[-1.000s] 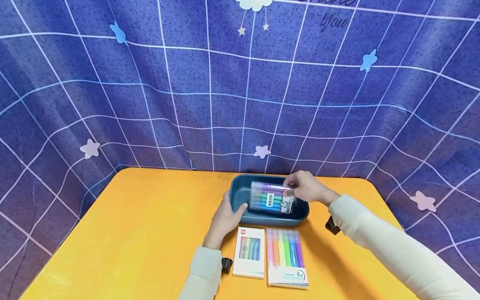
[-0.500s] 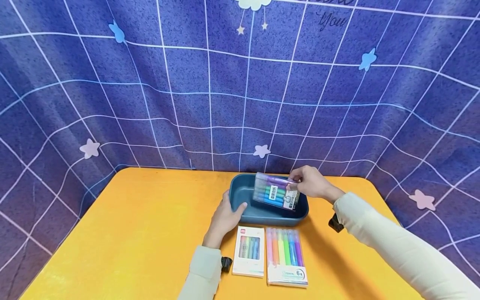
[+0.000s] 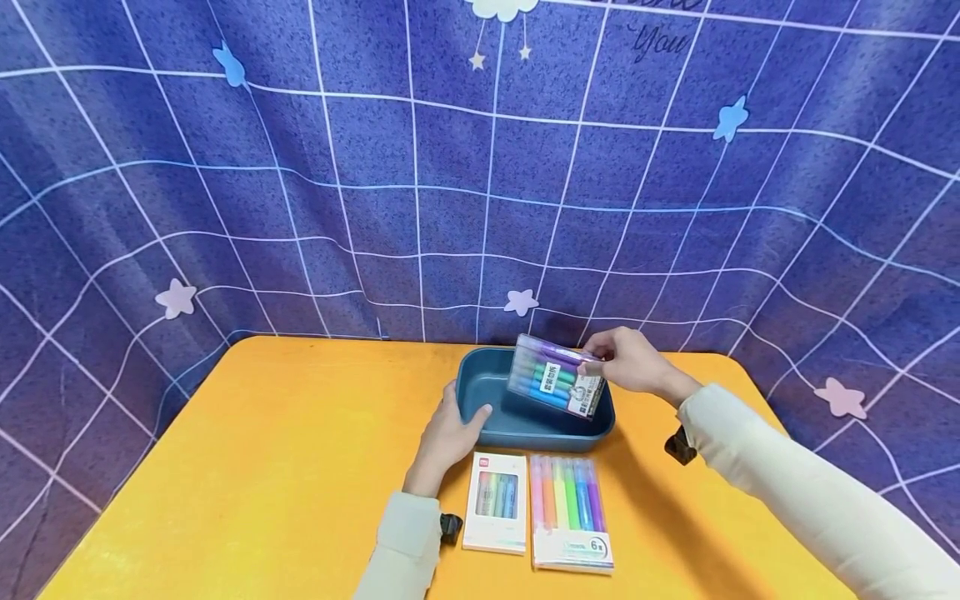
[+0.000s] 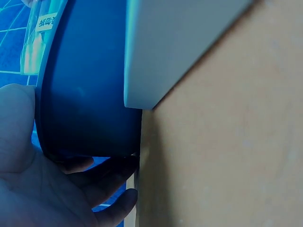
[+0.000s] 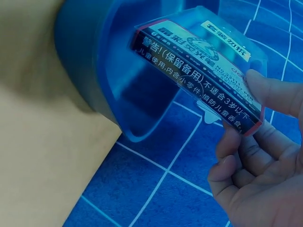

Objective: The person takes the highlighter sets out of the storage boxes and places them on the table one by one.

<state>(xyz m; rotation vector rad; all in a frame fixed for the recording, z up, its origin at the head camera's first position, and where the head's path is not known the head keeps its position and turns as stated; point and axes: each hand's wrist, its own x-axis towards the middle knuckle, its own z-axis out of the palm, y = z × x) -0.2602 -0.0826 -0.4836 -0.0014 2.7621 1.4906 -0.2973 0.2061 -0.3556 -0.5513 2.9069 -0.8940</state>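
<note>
My right hand (image 3: pixel 626 360) pinches a clear pack of highlighter pens (image 3: pixel 551 379) by one edge, thumb on one face and fingers curled behind. The pack hangs tilted over a dark blue plastic bin (image 3: pixel 487 437), its left end raised. In the right wrist view the printed end of the highlighter pack (image 5: pixel 199 80) faces the camera, outside the bin's rim (image 5: pixel 137 137). My left hand (image 3: pixel 450 429) grips the bin's left end, thumb over the rim and fingers around the outside wall (image 4: pixel 90 94).
In front of the bin, a white box of pens (image 3: pixel 495 502) with a window lies beside a clear pack of coloured highlighters (image 3: pixel 572 512). They rest on a yellow table (image 3: pixel 300 467). A blue patterned curtain (image 3: pixel 337 208) stands behind.
My right hand has lifted the highlighter pack up and to the right from inside the bin, and it has tilted more. My left hand has stayed on the bin.
</note>
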